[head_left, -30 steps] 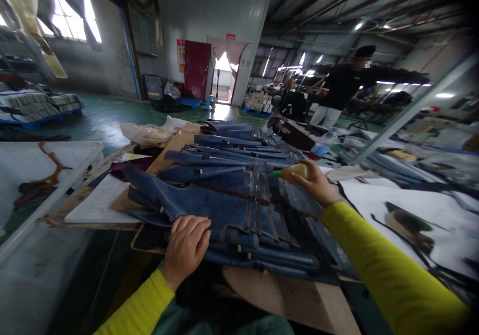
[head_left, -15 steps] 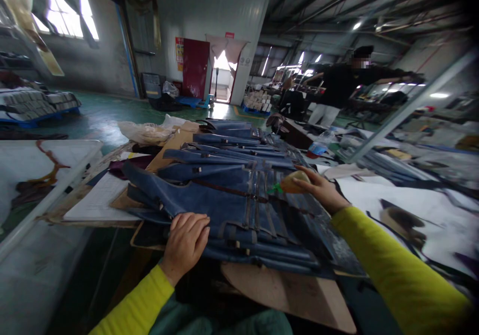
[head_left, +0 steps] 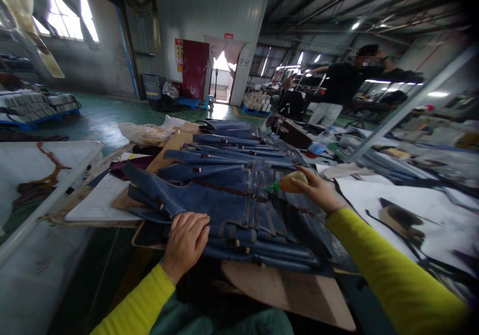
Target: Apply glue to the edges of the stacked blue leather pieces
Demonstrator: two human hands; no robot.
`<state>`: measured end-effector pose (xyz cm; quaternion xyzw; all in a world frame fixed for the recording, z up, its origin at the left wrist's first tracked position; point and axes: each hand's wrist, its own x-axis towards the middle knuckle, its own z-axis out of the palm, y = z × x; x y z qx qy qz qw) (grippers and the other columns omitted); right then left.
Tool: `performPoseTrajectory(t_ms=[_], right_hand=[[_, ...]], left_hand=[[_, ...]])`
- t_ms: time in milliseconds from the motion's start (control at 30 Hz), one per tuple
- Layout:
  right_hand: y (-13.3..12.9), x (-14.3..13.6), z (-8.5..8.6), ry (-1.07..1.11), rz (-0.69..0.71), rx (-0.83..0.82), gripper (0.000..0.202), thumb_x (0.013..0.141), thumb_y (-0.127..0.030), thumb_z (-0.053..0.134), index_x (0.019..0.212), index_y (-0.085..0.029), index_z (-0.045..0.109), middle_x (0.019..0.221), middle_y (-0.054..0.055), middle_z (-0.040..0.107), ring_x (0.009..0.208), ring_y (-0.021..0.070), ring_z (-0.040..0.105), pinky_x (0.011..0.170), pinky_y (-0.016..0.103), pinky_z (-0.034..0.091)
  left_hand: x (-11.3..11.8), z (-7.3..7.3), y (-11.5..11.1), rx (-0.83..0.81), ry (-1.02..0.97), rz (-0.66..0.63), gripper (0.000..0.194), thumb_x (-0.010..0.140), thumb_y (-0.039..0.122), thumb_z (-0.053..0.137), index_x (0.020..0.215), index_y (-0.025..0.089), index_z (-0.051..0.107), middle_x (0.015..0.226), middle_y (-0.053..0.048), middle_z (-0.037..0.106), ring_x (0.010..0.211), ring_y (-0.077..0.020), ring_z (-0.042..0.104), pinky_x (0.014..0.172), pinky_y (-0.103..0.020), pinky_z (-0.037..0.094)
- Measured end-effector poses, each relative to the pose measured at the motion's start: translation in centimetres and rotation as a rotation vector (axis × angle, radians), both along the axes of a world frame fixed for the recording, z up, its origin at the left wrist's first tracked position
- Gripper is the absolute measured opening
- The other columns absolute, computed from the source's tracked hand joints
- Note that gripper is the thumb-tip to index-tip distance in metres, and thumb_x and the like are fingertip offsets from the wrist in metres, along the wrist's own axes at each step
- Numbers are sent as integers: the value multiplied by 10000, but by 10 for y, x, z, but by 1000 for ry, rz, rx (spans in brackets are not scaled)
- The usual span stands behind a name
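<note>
Several blue leather-like pieces [head_left: 209,200] with dark straps lie overlapped in a row on the table. My left hand [head_left: 189,240] rests palm down on the near edge of the closest piece, its fingers lying flat and holding nothing. On the right, my right hand [head_left: 316,189] grips a yellowish squeeze bottle [head_left: 294,181], tipped sideways. Its green nozzle [head_left: 275,186] points left, just over the strips on the blue piece. Whether the tip touches the surface cannot be made out.
Paper sheets [head_left: 101,200] and cardboard lie at the left. A clear bottle with a red and blue label [head_left: 317,148] stands beyond my right hand. White sheets [head_left: 404,210] cover the right side. A person [head_left: 342,85] in black stands in the background.
My right hand and the squeeze bottle have shifted slightly left. My left hand has stayed in place. The person in the background has bent an arm toward the head.
</note>
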<state>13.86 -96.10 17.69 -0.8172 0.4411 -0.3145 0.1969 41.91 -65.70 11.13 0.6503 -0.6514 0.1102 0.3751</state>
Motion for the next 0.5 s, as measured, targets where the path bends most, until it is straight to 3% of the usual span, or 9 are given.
performPoseTrajectory(t_ms=[233,500], right_hand=[[29,-9,15,2,56,158,626,736,-555,598,1267,-236,504,1180,66,603,1103,293,549,964,448,434],[38,-8,16,-23,58,148,637,721,-566,603,1253,-226,508,1208,71,583,1113,296,543,978,436,429]], left_hand=[[1,-1,0,-7,-19,5,240,891,222,417,1010,207,624,1018,-53,654,976,-205,545,897,-391,344],[1,-2,0,-3,-28,14,242,893,227,410,1000,202,626,1017,-56,656,977,-204,546,901,-391,344]])
